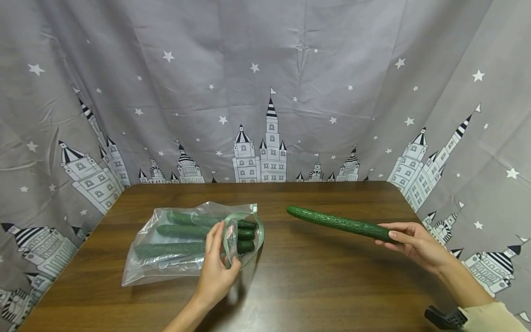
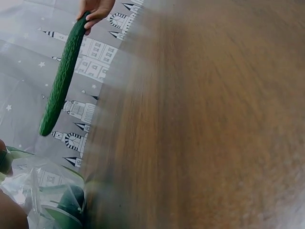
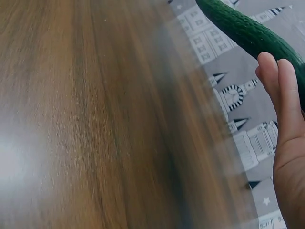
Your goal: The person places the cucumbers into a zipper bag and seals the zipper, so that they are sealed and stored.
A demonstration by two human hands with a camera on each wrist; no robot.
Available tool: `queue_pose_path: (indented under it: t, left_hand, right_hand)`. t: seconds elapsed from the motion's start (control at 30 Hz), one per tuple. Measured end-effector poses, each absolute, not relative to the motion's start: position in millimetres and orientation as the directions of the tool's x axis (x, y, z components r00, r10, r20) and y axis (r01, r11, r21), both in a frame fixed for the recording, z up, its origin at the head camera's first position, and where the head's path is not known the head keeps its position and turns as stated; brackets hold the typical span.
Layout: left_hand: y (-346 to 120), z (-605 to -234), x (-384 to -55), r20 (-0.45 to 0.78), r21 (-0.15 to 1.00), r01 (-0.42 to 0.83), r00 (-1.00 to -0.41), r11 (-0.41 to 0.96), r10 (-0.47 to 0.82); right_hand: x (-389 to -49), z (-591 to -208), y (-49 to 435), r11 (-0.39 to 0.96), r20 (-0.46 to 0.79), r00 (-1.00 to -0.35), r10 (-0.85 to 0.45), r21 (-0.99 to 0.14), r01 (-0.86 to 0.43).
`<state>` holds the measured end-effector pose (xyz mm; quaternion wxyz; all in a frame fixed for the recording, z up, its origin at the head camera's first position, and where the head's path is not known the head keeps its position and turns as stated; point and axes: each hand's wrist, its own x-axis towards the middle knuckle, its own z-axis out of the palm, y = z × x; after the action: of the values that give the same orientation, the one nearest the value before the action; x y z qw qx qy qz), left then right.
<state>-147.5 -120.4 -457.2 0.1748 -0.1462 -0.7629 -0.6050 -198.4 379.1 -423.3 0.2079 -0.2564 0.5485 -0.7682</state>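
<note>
A long green cucumber (image 1: 340, 223) is held by its near end in my right hand (image 1: 415, 244), its far end pointing left above the table. In the right wrist view the fingers lie along the cucumber (image 3: 252, 32). On the left, a clear zip bag (image 1: 141, 272) lies on its side with several cucumbers (image 1: 170, 249) inside, their dark ends towards the green-edged mouth. My left hand (image 1: 217, 267) holds the bag's mouth at its near rim, fingers above and thumb at the opening. In the left wrist view, only part of that bag (image 2: 47, 191) shows.
The brown wooden table (image 1: 315, 286) spreads beneath both hands. Behind it and at both sides hangs a grey curtain (image 1: 265, 41) printed with castles and stars. A dark wrist strap (image 1: 445, 318) sits by the right sleeve.
</note>
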Motion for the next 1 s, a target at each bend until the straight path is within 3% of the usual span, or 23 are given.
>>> queue_pose_path:
  t: [0.5, 1.0]
  left_hand:
    - [-121, -452, -147, 0.463, 0.848, 0.448, -0.886, 0.284, 0.013]
    - [-120, -450, -147, 0.473, 0.842, 0.455, -0.881, 0.289, 0.008]
  right_hand:
    - [-227, -441, 317, -0.220, 0.077, -0.798, -0.598, -0.973, 0.070]
    - [-258, -461, 227, -0.251, 0.025, -0.793, -0.609, -0.954, 0.162]
